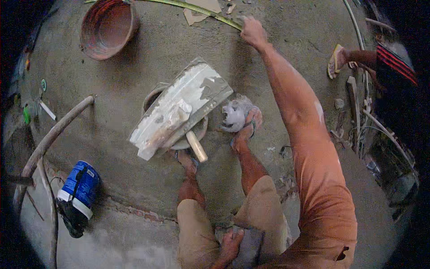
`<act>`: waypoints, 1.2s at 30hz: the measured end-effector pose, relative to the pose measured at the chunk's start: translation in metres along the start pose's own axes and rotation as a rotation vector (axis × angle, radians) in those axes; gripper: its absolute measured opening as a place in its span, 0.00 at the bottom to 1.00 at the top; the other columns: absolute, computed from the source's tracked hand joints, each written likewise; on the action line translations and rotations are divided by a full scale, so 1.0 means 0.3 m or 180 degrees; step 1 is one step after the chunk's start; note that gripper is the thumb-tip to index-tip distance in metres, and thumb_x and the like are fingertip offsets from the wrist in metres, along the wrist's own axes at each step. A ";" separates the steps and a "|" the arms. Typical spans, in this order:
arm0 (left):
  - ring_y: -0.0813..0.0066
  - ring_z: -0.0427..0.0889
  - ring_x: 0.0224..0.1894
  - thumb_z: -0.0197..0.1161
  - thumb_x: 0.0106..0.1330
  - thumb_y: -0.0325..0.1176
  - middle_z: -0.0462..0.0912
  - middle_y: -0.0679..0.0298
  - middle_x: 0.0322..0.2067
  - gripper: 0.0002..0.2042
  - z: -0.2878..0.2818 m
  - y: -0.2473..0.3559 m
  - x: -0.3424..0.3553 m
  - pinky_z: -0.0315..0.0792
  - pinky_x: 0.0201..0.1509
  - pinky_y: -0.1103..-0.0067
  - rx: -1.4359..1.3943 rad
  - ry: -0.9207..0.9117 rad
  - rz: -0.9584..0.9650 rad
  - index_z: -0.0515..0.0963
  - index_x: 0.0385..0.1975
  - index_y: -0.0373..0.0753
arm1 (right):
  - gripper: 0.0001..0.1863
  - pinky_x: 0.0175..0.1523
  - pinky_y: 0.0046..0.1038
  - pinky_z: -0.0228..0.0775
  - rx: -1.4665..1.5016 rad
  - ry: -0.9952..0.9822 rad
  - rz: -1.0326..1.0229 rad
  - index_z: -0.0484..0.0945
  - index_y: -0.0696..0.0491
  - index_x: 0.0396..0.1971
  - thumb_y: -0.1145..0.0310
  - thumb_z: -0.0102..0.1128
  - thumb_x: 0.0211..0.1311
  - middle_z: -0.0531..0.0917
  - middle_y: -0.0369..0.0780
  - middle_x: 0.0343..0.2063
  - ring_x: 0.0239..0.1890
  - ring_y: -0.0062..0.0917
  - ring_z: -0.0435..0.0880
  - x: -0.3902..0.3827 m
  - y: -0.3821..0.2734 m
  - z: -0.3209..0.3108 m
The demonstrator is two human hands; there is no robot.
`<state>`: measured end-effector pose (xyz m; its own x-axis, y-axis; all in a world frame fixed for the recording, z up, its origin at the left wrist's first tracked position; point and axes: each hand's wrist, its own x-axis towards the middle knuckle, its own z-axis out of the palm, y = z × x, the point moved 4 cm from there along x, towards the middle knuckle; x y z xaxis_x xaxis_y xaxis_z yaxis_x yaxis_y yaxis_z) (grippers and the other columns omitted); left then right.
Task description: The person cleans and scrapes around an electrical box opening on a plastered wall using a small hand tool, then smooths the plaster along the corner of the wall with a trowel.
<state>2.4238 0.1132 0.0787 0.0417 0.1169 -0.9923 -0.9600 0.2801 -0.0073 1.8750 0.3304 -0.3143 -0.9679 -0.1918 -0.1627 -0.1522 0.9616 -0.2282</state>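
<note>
My right hand reaches far ahead, its fingers closed round the right end of a long yellow-green strip. My left hand is closed near my lap, against a flat grey rectangular plate; its grip is partly hidden. Between the two hands, a grey board smeared with white paste lies tilted across a round bucket. A pale lump sits on the board, and a wooden handle sticks out from its near side.
A reddish-brown bucket stands far left. Beside my right foot lies a whitish plastic bag. Left are a bent wooden pole and a blue-and-white jug. Another person's sandalled foot is at right, near planks and cables.
</note>
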 end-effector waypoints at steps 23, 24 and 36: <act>0.67 0.72 0.30 0.53 0.62 0.48 0.75 0.61 0.25 0.20 -0.059 -0.083 0.111 0.67 0.36 0.68 -0.0008 0.0324 0.0072 0.73 0.38 0.35 | 0.11 0.43 0.39 0.70 0.0612 0.0714 0.1418 0.71 0.53 0.35 0.67 0.58 0.53 0.78 0.46 0.34 0.39 0.45 0.77 0.095 0.031 0.096; 0.70 0.70 0.28 0.53 0.62 0.49 0.74 0.63 0.24 0.19 -0.084 -0.024 0.092 0.66 0.35 0.69 0.0363 0.0564 0.0043 0.73 0.34 0.35 | 0.11 0.43 0.40 0.69 0.0694 0.0489 0.1559 0.72 0.54 0.35 0.67 0.58 0.52 0.79 0.47 0.32 0.38 0.46 0.77 0.084 0.011 0.091; 0.74 0.67 0.27 0.50 0.68 0.42 0.73 0.65 0.24 0.18 -0.218 0.012 -0.040 0.65 0.33 0.74 0.0098 0.0449 0.0764 0.73 0.27 0.31 | 0.12 0.50 0.35 0.66 0.1765 0.1155 0.3079 0.78 0.54 0.34 0.63 0.57 0.55 0.80 0.43 0.30 0.40 0.36 0.76 -1.174 -0.178 -0.353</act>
<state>2.4016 0.0505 0.0826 -0.2269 0.0503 -0.9726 -0.9288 0.2894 0.2316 2.2029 0.3675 -0.1432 -0.6466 0.7258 -0.2348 0.6999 0.4419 -0.5611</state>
